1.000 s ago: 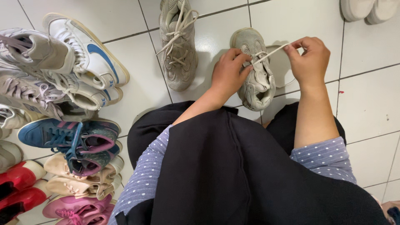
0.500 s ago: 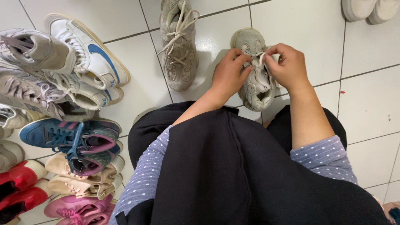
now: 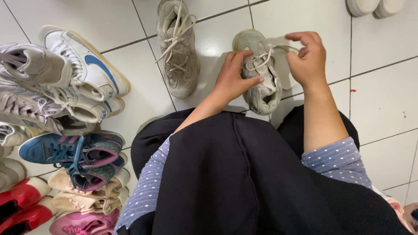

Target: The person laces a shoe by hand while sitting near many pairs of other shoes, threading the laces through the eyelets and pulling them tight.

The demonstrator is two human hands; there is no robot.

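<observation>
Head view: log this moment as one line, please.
left hand pressing on grey sneaker | right hand pinching its lace | matching sneaker beside | white tile floor

White tiled floor (image 3: 383,100). One grey sneaker (image 3: 177,48) lies unlaced. At left, piled shoes: white-and-blue high-top (image 3: 85,65), blue sneaker (image 3: 69,152), beige shoe (image 3: 87,193), pink shoe (image 3: 85,223), red shoes (image 3: 21,206).

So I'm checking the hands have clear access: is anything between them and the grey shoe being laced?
Nothing visible is in the way. The left hand rests directly on the grey shoe, and the right hand holds its lace just beside it. The matching shoe lies apart to the left on the tiled floor.
</observation>
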